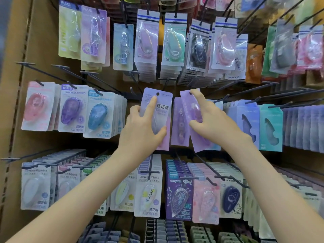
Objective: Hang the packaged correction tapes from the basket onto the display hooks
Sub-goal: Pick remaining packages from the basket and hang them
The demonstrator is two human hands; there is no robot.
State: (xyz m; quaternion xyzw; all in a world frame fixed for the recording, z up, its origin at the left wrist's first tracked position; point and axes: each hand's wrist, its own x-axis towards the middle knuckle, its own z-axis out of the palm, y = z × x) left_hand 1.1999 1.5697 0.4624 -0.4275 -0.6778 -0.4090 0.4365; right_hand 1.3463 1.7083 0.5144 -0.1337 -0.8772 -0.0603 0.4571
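Two grips, each closed round a pack: the left hand [142,130] clasps a lilac-and-pink carded correction tape with a clear blister [163,109] upright, index finger laid up toward its punched hole, probably to steer it; the right hand [210,123] holds a second lilac carded tape [186,106] tilted, forefinger at the hole, seemingly lining it up with a black wire display hook [167,79] just above; a matching lilac pack [179,123] hangs between them; the basket is out of view.

Brown cardboard side panel [15,50] at the left — dashed seam down it — beside a brown back board [43,142]
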